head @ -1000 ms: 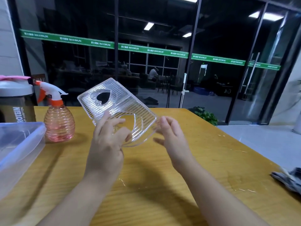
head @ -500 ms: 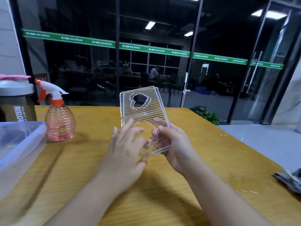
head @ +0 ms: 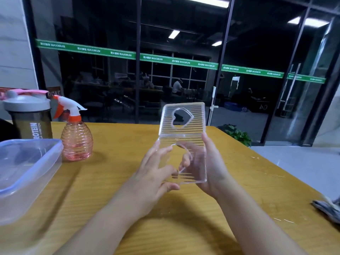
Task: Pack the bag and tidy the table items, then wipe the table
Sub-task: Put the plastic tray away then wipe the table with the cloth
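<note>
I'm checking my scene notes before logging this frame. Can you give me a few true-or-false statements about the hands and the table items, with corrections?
1. Both hands hold the clear ribbed case above the table. True: the left hand touches its left side, the right hand grips its right edge.
2. The case has a heart-shaped cutout. True.
3. The spray bottle lies on its side. False: it stands upright.
4. The shaker bottle stands right of the spray bottle. False: it stands to its left.
5. A grey cloth lies at the table's right edge. True.
</note>
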A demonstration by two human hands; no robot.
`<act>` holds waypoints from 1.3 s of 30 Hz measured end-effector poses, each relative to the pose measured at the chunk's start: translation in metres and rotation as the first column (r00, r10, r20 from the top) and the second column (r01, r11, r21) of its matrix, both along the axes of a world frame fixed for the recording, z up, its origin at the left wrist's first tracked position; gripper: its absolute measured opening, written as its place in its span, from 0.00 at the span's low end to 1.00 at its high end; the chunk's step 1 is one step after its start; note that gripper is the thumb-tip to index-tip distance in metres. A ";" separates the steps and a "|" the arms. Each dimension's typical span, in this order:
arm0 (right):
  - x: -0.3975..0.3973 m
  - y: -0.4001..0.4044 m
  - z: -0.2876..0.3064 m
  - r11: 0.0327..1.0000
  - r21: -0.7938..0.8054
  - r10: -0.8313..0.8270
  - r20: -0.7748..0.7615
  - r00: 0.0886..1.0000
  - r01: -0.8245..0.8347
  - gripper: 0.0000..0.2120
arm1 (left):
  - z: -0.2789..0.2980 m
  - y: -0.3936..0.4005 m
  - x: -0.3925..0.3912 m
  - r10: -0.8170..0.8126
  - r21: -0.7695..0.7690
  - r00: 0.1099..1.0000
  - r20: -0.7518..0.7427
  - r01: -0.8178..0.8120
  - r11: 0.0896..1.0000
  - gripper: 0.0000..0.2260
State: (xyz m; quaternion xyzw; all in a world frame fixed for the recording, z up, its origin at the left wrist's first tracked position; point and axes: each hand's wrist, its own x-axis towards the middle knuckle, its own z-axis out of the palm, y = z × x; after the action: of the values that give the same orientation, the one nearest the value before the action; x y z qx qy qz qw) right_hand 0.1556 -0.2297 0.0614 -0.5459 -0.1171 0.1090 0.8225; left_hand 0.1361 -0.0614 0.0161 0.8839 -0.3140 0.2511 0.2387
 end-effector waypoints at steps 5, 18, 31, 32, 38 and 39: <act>0.003 -0.005 -0.003 0.994 -0.086 -0.071 -0.022 0.997 0.068 0.41 | 0.007 -0.002 -0.005 -0.124 -0.401 0.965 -0.230 0.023 0.916 0.31; -0.013 0.015 -0.004 0.912 -0.409 0.115 0.157 0.981 -0.041 0.36 | 0.002 -0.007 -0.001 0.197 -0.585 0.949 -0.247 -0.308 0.750 0.39; -0.026 0.041 -0.001 0.909 -0.417 0.122 0.257 0.959 -0.004 0.18 | 0.016 0.027 0.000 0.246 -0.607 0.930 -0.274 -0.366 0.706 0.21; -0.027 0.047 0.000 0.907 -0.421 0.135 0.255 0.958 -0.016 0.15 | 0.018 0.034 -0.004 0.248 -0.604 0.927 -0.281 -0.371 0.705 0.23; -0.036 0.090 0.005 0.863 -0.461 0.309 0.154 0.939 -0.208 0.08 | 0.026 0.096 -0.026 0.467 -0.447 0.842 -0.269 -0.539 0.714 0.21; -0.038 0.099 0.004 0.860 -0.448 0.332 0.128 0.935 -0.244 0.07 | 0.028 0.108 -0.031 0.504 -0.392 0.819 -0.273 -0.573 0.719 0.17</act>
State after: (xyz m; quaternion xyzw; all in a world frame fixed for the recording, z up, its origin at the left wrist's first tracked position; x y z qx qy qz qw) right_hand 0.1181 -0.1308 0.0658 -0.6960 -0.2534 0.1986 0.6418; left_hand 0.1056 0.0462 0.0438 0.8708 0.0440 0.3106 0.3784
